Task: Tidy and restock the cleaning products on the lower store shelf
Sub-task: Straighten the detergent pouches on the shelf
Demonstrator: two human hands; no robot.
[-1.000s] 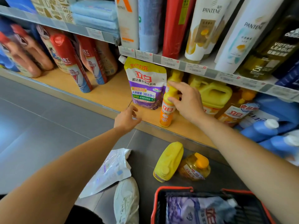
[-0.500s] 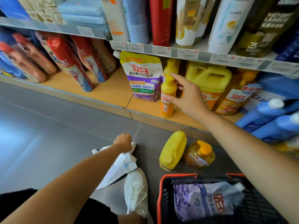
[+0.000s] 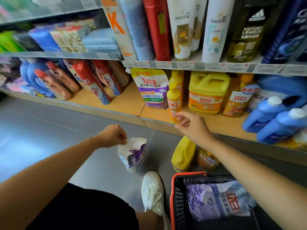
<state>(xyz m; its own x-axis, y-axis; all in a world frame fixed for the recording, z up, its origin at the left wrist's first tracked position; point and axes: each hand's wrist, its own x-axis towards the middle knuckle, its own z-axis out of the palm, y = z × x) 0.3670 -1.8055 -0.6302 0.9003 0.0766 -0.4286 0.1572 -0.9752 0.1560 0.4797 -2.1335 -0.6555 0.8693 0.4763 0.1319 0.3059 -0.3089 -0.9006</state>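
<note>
My left hand (image 3: 111,135) pinches the top corner of a white and purple refill pouch (image 3: 132,153), which hangs crumpled above the grey floor. My right hand (image 3: 192,124) hovers with fingers apart at the front edge of the lower wooden shelf (image 3: 121,103), fingertips just by the base of a slim yellow-orange bottle (image 3: 173,103) that stands upright. An identical pouch (image 3: 152,87) stands on the shelf left of that bottle. A yellow jug (image 3: 207,92) and an orange pump bottle (image 3: 237,97) stand to the right.
A yellow jug (image 3: 182,155) and an amber bottle (image 3: 207,159) lie on the floor below the shelf. A black basket with a red rim (image 3: 172,196) holds another pouch (image 3: 219,201). My white shoe (image 3: 152,190) is beside it. Blue bottles (image 3: 272,117) lean at right, red-capped bottles (image 3: 89,80) at left.
My left hand dropped from the shelf edge to the floor, gripped the pouch and lifted it. My right hand let go of the slim bottle and drew back toward the shelf edge.
</note>
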